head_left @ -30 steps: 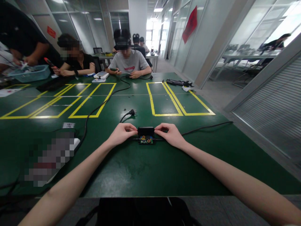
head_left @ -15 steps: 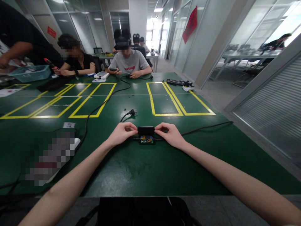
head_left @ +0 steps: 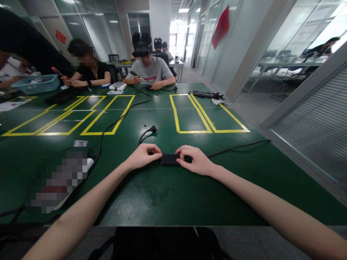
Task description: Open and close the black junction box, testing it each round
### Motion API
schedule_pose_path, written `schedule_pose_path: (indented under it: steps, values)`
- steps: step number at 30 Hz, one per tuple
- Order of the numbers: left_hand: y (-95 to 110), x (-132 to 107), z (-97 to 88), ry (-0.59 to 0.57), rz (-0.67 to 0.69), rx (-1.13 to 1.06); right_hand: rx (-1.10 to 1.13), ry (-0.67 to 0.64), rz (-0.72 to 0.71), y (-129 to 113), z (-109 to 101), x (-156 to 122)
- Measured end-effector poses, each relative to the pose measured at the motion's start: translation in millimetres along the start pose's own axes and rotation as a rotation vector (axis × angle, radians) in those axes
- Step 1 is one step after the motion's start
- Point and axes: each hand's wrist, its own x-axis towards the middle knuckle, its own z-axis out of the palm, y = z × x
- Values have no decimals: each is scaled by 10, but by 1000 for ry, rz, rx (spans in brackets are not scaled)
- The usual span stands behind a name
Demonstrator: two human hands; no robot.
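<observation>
A black power adapter (head_left: 170, 160) lies on the green table in front of me, its cover down over the base, so the circuit board is hidden. My left hand (head_left: 146, 156) pinches the adapter's left end between thumb and fingers. At the opposite end, my right hand (head_left: 193, 159) has its thumb on the near right corner and its fingers curled over the far edge. From under the right hand a black cord (head_left: 238, 146) runs off to the right. Beyond my left hand rests a black plug (head_left: 153, 129) on a short curve of cable.
Yellow tape rectangles (head_left: 191, 131) mark the green table (head_left: 130, 202). A pixelated power strip (head_left: 88, 168) with a long black cable lies at left. Across the table a person in grey (head_left: 151, 70) holds a screwdriver (head_left: 139, 77). A blue basket (head_left: 38, 85) stands far left.
The black cover has come down onto the base, and the circuit board no longer shows. My right hand has shifted inward over the adapter's right end. The person opposite has raised the screwdriver.
</observation>
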Motion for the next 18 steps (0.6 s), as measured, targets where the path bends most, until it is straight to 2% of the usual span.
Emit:
schedule_pose_path:
  steps: [4,7,12,15,18]
  values:
    - [-13,-22,41,-11,90,117,-102,-1,69,1,6,2]
    - [3,-31,99,2,167,318,-171,-46,74,-12,7,14]
    - [101,-47,193,-25,197,672,-98,-136,47,-54,-14,0]
    - [131,-67,215,-75,238,773,-111,-156,35,-88,-27,-20]
    - [119,-83,221,-106,346,812,-151,-170,-11,-121,-15,-30]
